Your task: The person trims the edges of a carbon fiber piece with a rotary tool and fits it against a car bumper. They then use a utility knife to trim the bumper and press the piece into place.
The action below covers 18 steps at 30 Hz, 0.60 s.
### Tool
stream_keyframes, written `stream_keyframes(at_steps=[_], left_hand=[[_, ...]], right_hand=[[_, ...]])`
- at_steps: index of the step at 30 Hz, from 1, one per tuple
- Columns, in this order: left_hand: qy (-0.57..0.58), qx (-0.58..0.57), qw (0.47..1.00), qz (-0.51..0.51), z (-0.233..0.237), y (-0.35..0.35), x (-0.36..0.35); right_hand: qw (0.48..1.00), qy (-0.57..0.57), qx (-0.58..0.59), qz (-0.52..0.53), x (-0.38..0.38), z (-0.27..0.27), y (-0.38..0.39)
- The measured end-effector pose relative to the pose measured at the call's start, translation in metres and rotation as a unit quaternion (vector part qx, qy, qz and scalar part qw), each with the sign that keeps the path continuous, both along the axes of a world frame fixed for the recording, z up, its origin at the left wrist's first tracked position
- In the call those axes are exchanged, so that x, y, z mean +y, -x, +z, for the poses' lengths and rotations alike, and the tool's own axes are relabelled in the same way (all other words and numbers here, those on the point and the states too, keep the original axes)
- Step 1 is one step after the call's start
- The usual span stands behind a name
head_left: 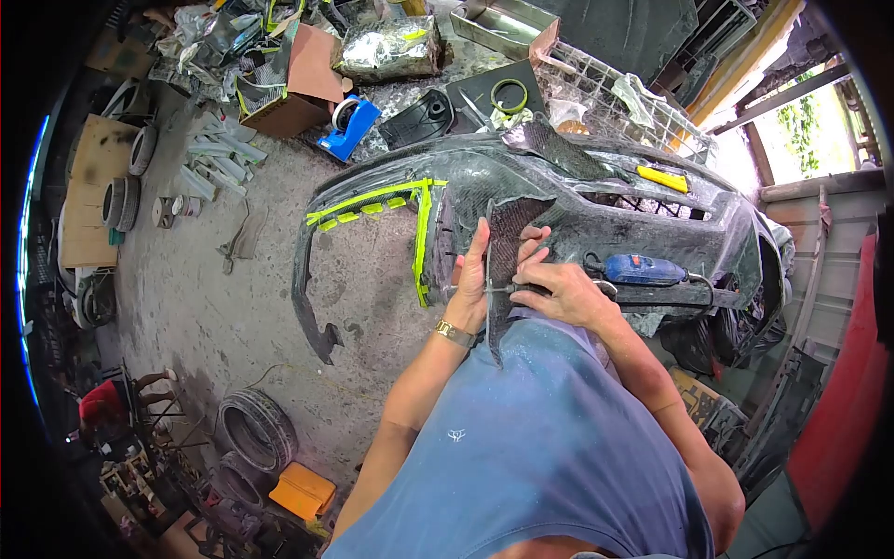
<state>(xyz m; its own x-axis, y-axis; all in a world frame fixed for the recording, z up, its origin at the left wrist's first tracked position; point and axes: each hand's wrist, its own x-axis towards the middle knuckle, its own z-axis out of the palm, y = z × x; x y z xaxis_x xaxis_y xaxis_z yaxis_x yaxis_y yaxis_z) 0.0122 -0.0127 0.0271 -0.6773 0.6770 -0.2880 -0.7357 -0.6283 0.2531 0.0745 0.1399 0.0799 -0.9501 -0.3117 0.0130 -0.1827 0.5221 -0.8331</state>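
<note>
A dark piece with a woven, carbon-fibre look [514, 230] stands upright in front of my body, its narrow lower end against my shirt. My left hand [472, 291] grips its left edge, thumb pointing up. On the other side, my right hand [563, 291] has its fingers pinched close to the piece; a thin, light sliver shows there, too small to name. Behind both hands lies a large dusty black car bumper [466, 172], with lime-green tape [422, 244] along its left opening. A blue rotary tool [644, 270] rests on the bumper, right of my right hand.
A yellow utility knife [663, 179] lies on the bumper. Beyond it are a blue tape dispenser [349, 129], a green tape roll [508, 95], a cardboard box [296, 84] and a wire rack [610, 98]. Tires [256, 430] and an orange object [303, 491] sit lower left, near another person [104, 406].
</note>
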Motion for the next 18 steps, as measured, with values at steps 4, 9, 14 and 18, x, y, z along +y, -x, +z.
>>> stream_keyframes(at_steps=[4,9,14,18], left_hand=[[-0.021,-0.003,1.000,-0.008,-0.0016,0.0013,0.0000],[-0.054,0.006,0.999,-0.002,-0.0050,0.0039,0.0001],[-0.074,0.005,0.997,-0.005,-0.0088,0.0062,-0.0002],[-0.068,-0.005,0.998,0.000,-0.0082,0.0051,-0.0007]], right_hand=[[1.000,-0.007,-0.002,0.005,0.0020,-0.0010,-0.0025],[0.999,-0.013,-0.025,0.029,0.0027,0.0020,-0.0041],[0.999,-0.019,-0.037,0.028,0.0022,0.0024,-0.0048],[0.999,-0.027,-0.011,0.026,0.0015,0.0021,-0.0044]])
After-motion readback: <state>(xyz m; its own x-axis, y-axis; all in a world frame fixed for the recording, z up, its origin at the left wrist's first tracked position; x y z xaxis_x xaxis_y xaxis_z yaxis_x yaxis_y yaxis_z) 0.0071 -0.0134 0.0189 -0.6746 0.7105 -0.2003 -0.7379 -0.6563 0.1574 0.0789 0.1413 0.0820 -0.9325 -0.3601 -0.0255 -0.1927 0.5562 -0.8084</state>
